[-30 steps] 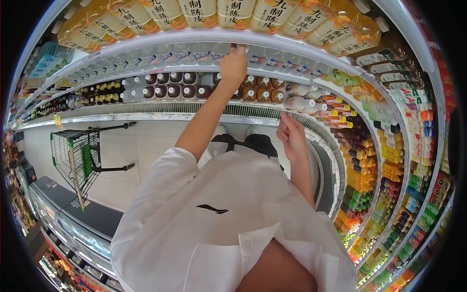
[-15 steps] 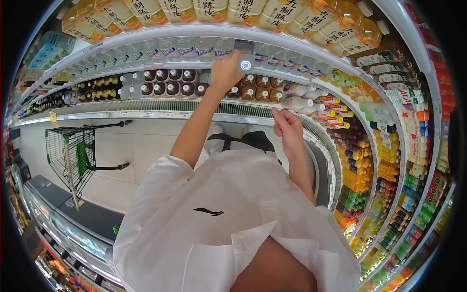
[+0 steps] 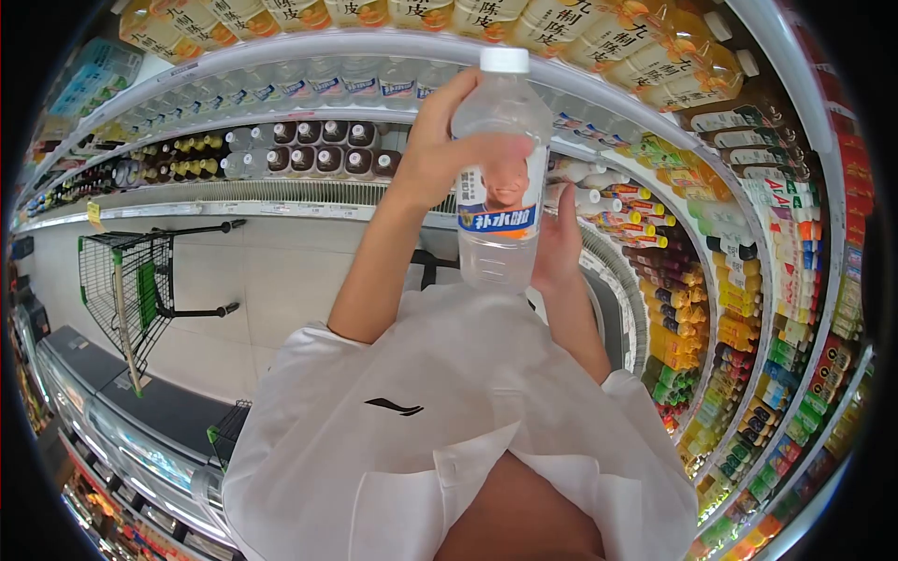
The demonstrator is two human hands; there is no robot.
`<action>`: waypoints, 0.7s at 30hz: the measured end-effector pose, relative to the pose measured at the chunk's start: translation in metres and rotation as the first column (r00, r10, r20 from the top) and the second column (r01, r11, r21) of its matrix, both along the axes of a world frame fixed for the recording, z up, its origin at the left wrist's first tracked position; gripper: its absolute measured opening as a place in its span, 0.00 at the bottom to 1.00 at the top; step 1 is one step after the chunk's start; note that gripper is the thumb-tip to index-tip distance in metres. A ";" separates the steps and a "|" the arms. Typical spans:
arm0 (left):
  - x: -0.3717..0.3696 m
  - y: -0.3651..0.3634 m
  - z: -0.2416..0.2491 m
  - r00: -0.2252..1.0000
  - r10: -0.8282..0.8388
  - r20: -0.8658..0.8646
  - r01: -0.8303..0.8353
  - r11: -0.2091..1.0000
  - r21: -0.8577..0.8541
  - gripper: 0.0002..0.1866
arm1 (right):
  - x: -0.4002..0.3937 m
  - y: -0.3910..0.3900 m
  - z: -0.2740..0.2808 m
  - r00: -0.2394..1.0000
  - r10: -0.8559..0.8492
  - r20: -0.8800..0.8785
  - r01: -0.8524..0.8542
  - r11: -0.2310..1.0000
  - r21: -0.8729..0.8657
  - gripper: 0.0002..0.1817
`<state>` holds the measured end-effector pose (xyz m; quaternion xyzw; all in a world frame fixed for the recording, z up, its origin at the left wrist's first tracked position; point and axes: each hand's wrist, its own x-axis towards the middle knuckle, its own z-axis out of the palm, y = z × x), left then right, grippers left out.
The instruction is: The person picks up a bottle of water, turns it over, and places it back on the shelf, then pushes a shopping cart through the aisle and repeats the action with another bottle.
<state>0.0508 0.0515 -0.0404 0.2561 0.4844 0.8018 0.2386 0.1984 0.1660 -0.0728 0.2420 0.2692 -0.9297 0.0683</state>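
My left grip [image 3: 435, 159] is closed around the upper body of a clear bottle [image 3: 498, 266], thumb across the front, above and partly over the label [image 3: 496, 210], the other fingers going behind the bottle where I cannot see them. The opening is about as wide as the bottle itself, and I cannot tell how hard I squeeze. The bottle stands nearly upright in front of my chest, its white cap [image 3: 504, 61] at the top and on, its base just over my white shirt [image 3: 421, 365] as I look down. The label shows a face above a blue band with white characters. My right grip [image 3: 559, 245] is open beside the lower part of the bottle, fingers pointing up and partly hidden by it; I see nothing held there, and cannot tell whether it touches the bottle. Beyond my left grip, clear bottles with blue labels [image 3: 360, 82] line a shelf, with large orange-yellow bottles [image 3: 561, 33] above them and dark bottles with pale caps [image 3: 329, 159] below. Colourful drinks [image 3: 687, 327] fill the curved shelves to my right. A shopping cart [image 3: 126, 299] stands on the pale floor [image 3: 220, 327] to my left.
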 end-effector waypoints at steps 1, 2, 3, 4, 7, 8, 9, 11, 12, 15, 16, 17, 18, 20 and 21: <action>0.000 0.001 0.002 0.994 0.014 0.112 -0.015 1.000 0.010 0.27 | 0.005 -0.005 0.003 0.990 0.109 -0.090 -0.112 0.993 -0.025 0.53; 0.001 0.002 0.004 0.974 0.028 0.226 -0.033 0.999 0.017 0.26 | 0.009 -0.011 0.003 0.990 0.108 -0.087 -0.110 0.994 -0.017 0.53; 0.007 0.005 0.010 0.948 0.182 0.260 -0.174 0.983 -0.052 0.24 | 0.011 -0.018 0.002 0.990 0.082 -0.118 -0.088 0.995 -0.051 0.53; 0.009 0.004 0.017 0.947 0.187 0.262 -0.180 0.982 -0.048 0.24 | 0.012 -0.023 0.002 0.987 0.058 -0.149 -0.072 0.994 -0.088 0.54; 0.016 0.003 0.028 0.870 0.235 0.434 -0.249 0.968 -0.025 0.27 | 0.006 -0.030 0.009 0.998 0.020 -0.061 -0.026 0.995 -0.091 0.52; 0.017 0.003 0.024 0.866 0.250 0.433 -0.261 0.965 -0.035 0.27 | 0.004 -0.031 0.013 0.998 0.033 -0.059 -0.039 0.994 -0.101 0.52; 0.016 0.002 0.018 0.908 0.306 0.287 -0.300 0.952 -0.068 0.27 | 0.005 -0.031 0.018 0.998 0.048 -0.032 -0.051 0.992 -0.113 0.51; 0.016 0.000 0.011 0.929 0.354 0.105 -0.345 0.934 -0.095 0.24 | 0.000 -0.040 0.036 0.994 -0.058 0.092 0.067 0.994 -0.089 0.50; 0.017 -0.001 0.009 0.928 0.357 0.107 -0.347 0.932 -0.101 0.24 | 0.002 -0.039 0.033 0.994 -0.055 0.097 0.064 0.994 -0.093 0.50; 0.017 0.002 0.001 0.937 0.348 0.028 -0.347 0.938 -0.026 0.21 | 0.008 -0.030 0.024 0.998 0.052 -0.031 -0.053 0.998 -0.037 0.49; 0.018 0.003 -0.005 0.921 0.380 -0.085 -0.386 0.919 -0.075 0.19 | 0.009 -0.028 0.023 1.000 0.029 0.002 -0.029 0.999 -0.045 0.49; 0.018 0.004 -0.008 0.895 0.399 -0.200 -0.427 0.896 -0.120 0.17 | 0.010 -0.028 0.023 0.999 0.005 0.035 -0.003 0.999 -0.054 0.49; 0.018 0.003 -0.005 0.895 0.399 -0.202 -0.427 0.896 -0.120 0.17 | 0.010 -0.030 0.025 0.999 0.005 0.033 -0.003 0.998 -0.055 0.49; 0.018 0.001 0.002 0.920 0.344 -0.185 -0.371 0.918 -0.138 0.13 | 0.009 -0.032 0.032 0.994 -0.084 0.070 0.085 0.996 -0.017 0.49; 0.018 0.002 0.001 0.922 0.341 -0.185 -0.368 0.920 -0.136 0.13 | 0.011 -0.030 0.029 0.994 -0.088 0.069 0.089 0.996 -0.015 0.49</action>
